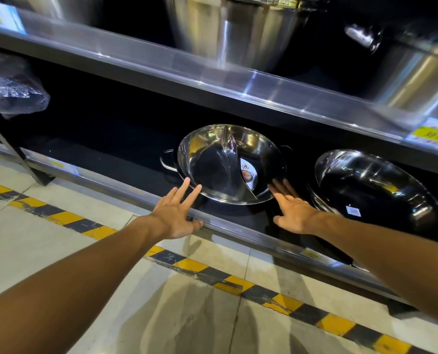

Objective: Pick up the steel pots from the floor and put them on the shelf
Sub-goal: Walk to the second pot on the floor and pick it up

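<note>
Both my hands are out flat over the front edge of the bottom shelf (pixel 238 232), holding nothing. My left hand (pixel 175 217) has its fingers spread wide, two fingertips touching or just short of the near-left rim of the divided steel pot (pixel 228 162); can't tell which. Thumb sits at the shelf's front lip. My right hand (pixel 293 209) is spread open too, palm down, fingers pointing at the pot's near-right rim, just beside it, contact unclear.

The divided pot is on the bottom shelf, about mid-way along its front, tilted so the inside faces me. A curved steel partition splits it; a round paper label (pixel 248 175) shows in the right half. A loop handle (pixel 167 159) sticks out on its left side, another at the upper right.

A second steel pot (pixel 376 192), wide and shallow, leans on the same shelf toward the right end, apart from the first, with a small white sticker (pixel 353 210) inside.

The upper shelf (pixel 212 80) carries tall steel pots (pixel 238 34), with a yellow price tag (pixel 432 135) at its front edge on the right. A plastic-wrapped dark item (pixel 13 90) is at far left. The tiled floor (pixel 59 251) below has yellow-black hazard tape (pixel 192 267) along the shelf front.
</note>
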Motion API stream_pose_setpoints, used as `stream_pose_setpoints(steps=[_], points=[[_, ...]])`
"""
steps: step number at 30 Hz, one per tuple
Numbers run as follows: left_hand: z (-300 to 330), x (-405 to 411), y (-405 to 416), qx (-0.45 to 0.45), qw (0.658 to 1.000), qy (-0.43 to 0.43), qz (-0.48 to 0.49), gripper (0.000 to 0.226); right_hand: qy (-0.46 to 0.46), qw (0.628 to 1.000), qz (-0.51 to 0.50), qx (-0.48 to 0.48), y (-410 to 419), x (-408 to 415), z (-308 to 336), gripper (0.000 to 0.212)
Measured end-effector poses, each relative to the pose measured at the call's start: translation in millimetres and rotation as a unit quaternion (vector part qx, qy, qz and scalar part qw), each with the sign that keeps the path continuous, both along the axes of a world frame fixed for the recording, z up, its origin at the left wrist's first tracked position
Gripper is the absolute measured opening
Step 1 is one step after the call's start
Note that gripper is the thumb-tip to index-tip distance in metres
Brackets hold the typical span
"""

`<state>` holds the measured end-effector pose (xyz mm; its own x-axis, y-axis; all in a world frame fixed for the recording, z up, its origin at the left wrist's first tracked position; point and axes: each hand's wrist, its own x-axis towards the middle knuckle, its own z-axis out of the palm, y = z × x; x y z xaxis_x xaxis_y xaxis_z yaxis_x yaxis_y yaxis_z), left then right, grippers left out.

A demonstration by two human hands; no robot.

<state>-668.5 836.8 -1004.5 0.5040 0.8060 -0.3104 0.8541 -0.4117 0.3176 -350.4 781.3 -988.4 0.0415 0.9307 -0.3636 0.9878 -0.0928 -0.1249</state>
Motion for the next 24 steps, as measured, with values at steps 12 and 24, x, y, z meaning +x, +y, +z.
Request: stream_pose_setpoints(steps=[12,24], points=[[27,-63,-64,0.047,0.994,-0.053,0.080,0.074,0.266,0.939,0.089,0.200,-29,-93,32,0.067],[346,-268,-269,-0.129,0.953,0.142,0.235,0.073,0.124,0.930,0.321,-0.127,-100,-284,321,0.070]])
